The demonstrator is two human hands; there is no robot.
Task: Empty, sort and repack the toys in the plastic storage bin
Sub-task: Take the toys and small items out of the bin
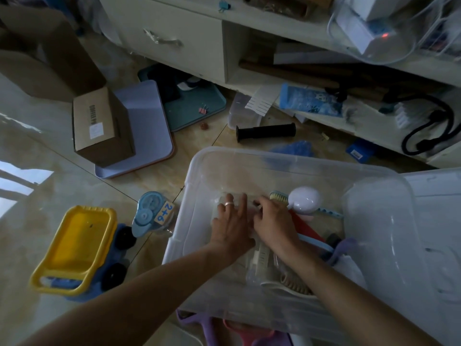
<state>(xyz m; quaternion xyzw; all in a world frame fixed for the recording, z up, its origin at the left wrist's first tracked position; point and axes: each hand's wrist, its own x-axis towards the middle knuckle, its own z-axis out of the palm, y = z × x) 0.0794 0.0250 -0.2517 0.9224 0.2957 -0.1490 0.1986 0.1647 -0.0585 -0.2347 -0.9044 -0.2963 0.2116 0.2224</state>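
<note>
1. The clear plastic storage bin [249,161] sits on the tiled floor [62,171], right in front of a white cabinet [179,33], and both hands are down inside it.
2. Left hand [230,221] lies flat with fingers straight and spread a bit, pressing on a clear, kinda see-through item [217,208] at the bottom of the bin. There's a ring [228,203] on one finger. Can't really tell what that clear item is, it's too blurry.
3. Right hand [272,218] is just beside the left, touching it, with fingers curled down at the same clear item. Whether it actually pinches something, I honestly can't tell.
4. Just past the right hand in the bin: a small brush with pale bristles [279,196], a white rounded toy [305,199], and a red piece [303,224] running under the wrist.
5. Out on the floor left of the bin: a yellow-and-blue toy truck [77,248], plus a blue toy with a "2+6" block [152,213] touching the bin's wall.
6. Further back, a cardboard box [99,128] rests on a lavender tray [149,126], and a black handlebar grip [265,131] lies near the bin's far edge.
</note>
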